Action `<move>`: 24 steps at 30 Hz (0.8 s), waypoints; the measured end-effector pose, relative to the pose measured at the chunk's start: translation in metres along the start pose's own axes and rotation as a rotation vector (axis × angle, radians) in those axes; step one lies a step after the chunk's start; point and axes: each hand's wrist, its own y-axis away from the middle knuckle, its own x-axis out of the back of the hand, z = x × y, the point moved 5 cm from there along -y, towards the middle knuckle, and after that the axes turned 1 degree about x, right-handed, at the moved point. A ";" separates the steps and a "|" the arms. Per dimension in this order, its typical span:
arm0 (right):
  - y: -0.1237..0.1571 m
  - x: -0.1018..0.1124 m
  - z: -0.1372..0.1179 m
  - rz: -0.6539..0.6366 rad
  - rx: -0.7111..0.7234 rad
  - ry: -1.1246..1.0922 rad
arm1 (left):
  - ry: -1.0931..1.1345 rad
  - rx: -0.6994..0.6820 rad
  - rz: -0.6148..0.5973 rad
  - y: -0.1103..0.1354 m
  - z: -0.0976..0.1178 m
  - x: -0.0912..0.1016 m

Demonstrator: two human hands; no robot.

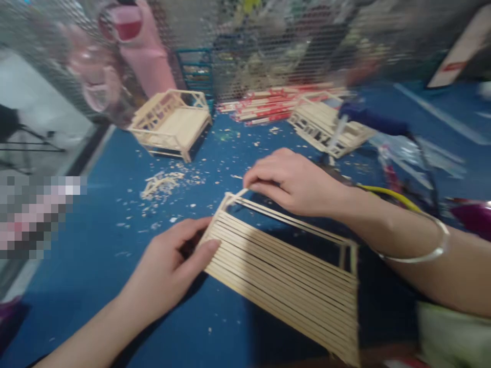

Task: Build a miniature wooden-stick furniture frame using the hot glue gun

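Note:
A flat panel of thin wooden sticks glued side by side lies tilted over the blue table. My left hand grips its near left edge, thumb on top and fingers curled under. My right hand pinches a thin stick at the panel's far left corner, fingers pressed together. A silver bangle sits on my right wrist.
Two small stick-built furniture models stand behind: one at the back left, another at the back right. A pile of red-and-white sticks, a blue glue gun, wood scraps and a wire mesh wall surround them.

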 end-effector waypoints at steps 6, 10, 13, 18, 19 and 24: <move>0.029 0.046 -0.007 -0.082 -0.173 0.060 | -0.151 0.197 0.159 -0.007 -0.006 0.016; 0.087 0.066 -0.021 0.091 -0.321 0.039 | -0.513 -0.201 0.385 0.004 0.028 0.021; 0.137 0.059 -0.033 0.324 -0.404 -0.008 | -0.589 -0.628 0.154 0.017 0.058 -0.014; 0.188 0.025 -0.054 0.626 -0.504 -0.111 | -0.687 -0.815 -0.072 0.021 0.084 -0.069; 0.191 0.021 -0.057 0.663 -0.521 -0.124 | -0.708 -0.821 -0.074 0.020 0.087 -0.075; 0.190 0.016 -0.062 0.678 -0.520 -0.133 | -0.714 -0.839 -0.063 0.016 0.088 -0.081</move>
